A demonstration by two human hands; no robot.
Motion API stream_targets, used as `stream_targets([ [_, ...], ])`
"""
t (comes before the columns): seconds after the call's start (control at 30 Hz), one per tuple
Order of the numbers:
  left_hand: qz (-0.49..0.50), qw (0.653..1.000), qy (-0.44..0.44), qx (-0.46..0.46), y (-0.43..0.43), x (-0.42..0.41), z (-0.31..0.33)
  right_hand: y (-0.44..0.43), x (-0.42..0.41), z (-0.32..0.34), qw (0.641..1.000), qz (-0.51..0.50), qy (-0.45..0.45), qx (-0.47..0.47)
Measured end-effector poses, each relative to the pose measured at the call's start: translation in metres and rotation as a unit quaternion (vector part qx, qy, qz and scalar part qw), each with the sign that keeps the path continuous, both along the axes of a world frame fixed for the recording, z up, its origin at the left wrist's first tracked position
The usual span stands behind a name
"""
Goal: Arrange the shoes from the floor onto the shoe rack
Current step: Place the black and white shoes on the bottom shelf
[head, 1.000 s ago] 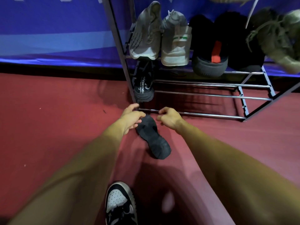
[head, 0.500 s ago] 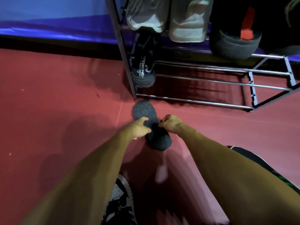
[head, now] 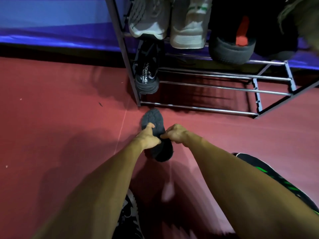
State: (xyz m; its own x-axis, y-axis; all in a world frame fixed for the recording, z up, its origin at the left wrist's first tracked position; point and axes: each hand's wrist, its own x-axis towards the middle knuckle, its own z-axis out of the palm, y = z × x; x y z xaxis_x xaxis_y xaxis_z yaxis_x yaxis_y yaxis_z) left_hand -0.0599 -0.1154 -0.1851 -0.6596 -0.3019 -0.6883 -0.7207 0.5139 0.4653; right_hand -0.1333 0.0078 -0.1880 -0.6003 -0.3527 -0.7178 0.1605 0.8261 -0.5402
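Note:
A dark grey shoe (head: 152,119) lies sole-up on the red floor just in front of the metal shoe rack (head: 198,109). My left hand (head: 148,138) grips its left side at the middle, thumb on the sole. My right hand (head: 174,133) pinches its right edge, fingers curled. The shoe's near end pokes out below both hands. On the rack's bottom tier a black shoe (head: 146,73) leans at the left end. The tier above holds two pale sneakers (head: 186,28) and a black shoe with a red patch (head: 233,47).
A black-and-white sneaker on a foot (head: 128,216) is at the bottom, between my arms. A black garment with green marks (head: 269,176) shows at the right. A blue wall panel (head: 51,19) runs behind the rack. The bottom tier's bars (head: 224,88) right of the black shoe are bare.
Both hands came back from the rack's front bar and closed on the middle of the grey shoe. The view has tilted down and nearer to the floor.

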Motion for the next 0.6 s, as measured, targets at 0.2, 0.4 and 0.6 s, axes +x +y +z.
stream_targets([
  [0.2, -0.014, 0.999, 0.034, 0.011, 0.030, 0.012, 0.035, 0.039, 0.014, 0.048, 0.999, -0.029, 0.009, -0.019],
  [0.4, -0.068, 0.996, 0.045, 0.023, 0.057, 0.021, 0.090, 0.089, 0.034, 0.108, 0.997, -0.046, 0.018, -0.055],
  [0.6, 0.033, 0.982, 0.147, 0.114, 0.076, 0.022, 0.135, 0.132, 0.042, 0.156, 0.988, -0.056, 0.050, -0.132],
])
